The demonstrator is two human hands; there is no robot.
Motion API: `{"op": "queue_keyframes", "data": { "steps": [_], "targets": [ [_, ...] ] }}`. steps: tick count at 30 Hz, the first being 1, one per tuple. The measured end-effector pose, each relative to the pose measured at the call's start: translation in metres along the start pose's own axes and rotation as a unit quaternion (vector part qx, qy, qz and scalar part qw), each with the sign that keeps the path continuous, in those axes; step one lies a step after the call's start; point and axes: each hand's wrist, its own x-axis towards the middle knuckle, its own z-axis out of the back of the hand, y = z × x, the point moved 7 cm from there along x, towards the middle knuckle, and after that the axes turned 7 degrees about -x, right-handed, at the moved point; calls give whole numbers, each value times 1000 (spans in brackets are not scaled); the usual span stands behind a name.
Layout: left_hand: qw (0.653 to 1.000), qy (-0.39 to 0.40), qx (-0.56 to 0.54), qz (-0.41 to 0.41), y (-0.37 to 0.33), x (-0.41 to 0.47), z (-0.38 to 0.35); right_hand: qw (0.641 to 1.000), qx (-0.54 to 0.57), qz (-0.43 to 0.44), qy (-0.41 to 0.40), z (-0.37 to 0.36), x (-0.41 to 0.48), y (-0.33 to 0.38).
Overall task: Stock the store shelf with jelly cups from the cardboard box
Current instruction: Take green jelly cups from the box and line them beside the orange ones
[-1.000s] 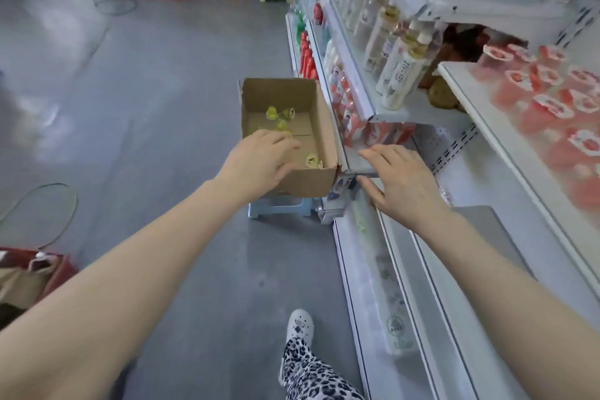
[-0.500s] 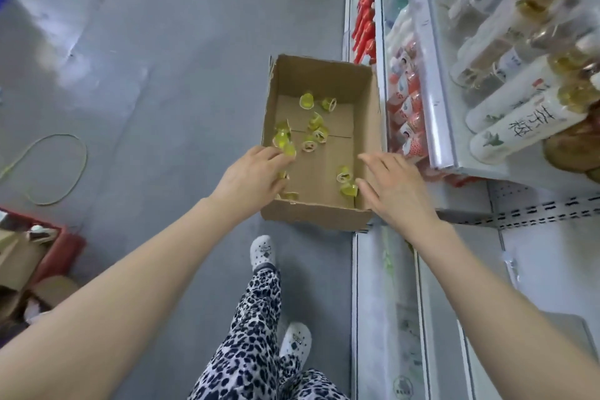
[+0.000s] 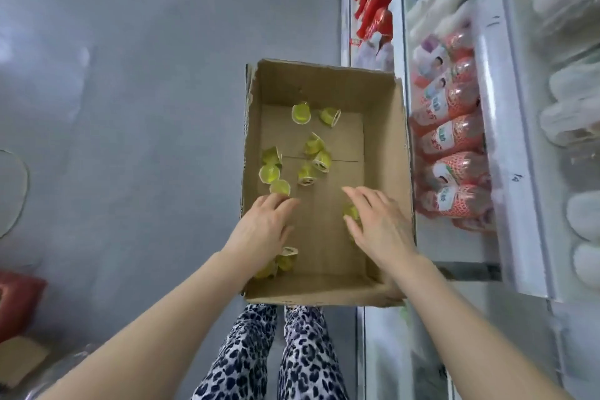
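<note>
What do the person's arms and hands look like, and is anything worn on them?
The left arm and right arm show no sleeve in this view. The left hand and right hand have no gloves, and no ring, watch or bracelet shows. The trousers have a black-and-white leopard print.

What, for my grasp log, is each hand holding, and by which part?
Left hand: nothing seen. Right hand: a jelly cup sits between thumb and forefinger; whether gripped cannot be told.

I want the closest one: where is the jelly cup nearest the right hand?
Head view: the jelly cup lies in the cardboard box, right of centre, between the thumb and forefinger of the right hand.
</note>
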Motion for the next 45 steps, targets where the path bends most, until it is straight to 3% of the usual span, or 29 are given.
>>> {"op": "queue_keyframes", "data": {
  "steps": [11,15,18,29,34,41,45],
  "targets": [
    [999,-15,-22,41,54,138,-42,998,15,-41,48,-80,188,-61],
    [996,-52,-53,53,66,194,-47,998,18,-35,40,-97,250,-75],
    [995,-74,-32,60,79,231,-47,996,4,-32,79,-120,279,-84],
    [997,-46,44,53,106,287,-59,993,74,-65,58,-145,241,-86],
    [991,-55,83,91,110,290,-53,991,80,-87,55,-148,219,-84],
    [987,-67,-12,145,122,264,-60,988,78,-96,90,-149,207,-82],
    [967,-134,-100,190,122,256,-51,990,124,-58,28,-135,218,-76]
  ]
}}
